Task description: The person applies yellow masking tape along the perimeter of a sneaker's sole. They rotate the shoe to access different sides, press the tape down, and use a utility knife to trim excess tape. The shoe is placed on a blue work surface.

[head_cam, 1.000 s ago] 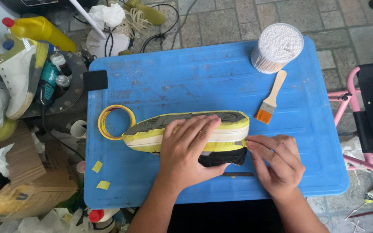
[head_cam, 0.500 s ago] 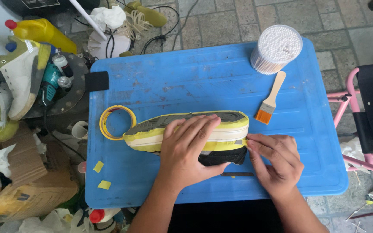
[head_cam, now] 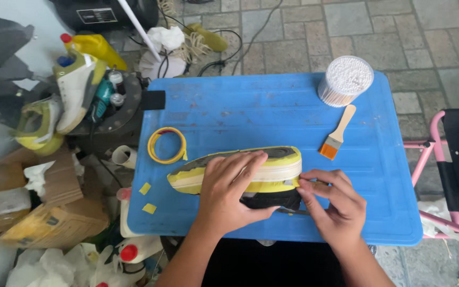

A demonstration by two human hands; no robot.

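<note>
Now my left hand [head_cam: 229, 194] lies flat over the middle of a shoe [head_cam: 240, 172] that rests on its side on the blue worktop [head_cam: 272, 117], its sole edge wrapped in yellow masking tape. My left fingers are spread and pressing down on it, not curled round anything. My right hand [head_cam: 333, 204] is at the heel end, fingers [head_cam: 306, 186] pinched on the tape edge there. Compared with a second ago, both hands sit in nearly the same place; my right fingers have crept slightly along the heel, so the tape at that end appears to be getting smoothed down while the shoe itself has not shifted. A roll of yellow tape [head_cam: 167, 144] lies just left of the toe, and two small yellow tape scraps [head_cam: 145, 197] lie near the worktop's left edge. Farther back on the right stands a clear round tub of cotton swabs [head_cam: 345, 81], with a small wooden brush [head_cam: 337, 133] with orange bristles beside it. Off the worktop to the left I see a yellow squeeze bottle with a red cap [head_cam: 92, 47], another white and yellow shoe [head_cam: 75, 90], brown cardboard boxes [head_cam: 43, 207], and white bottles with red caps [head_cam: 134, 250] low down.
</note>
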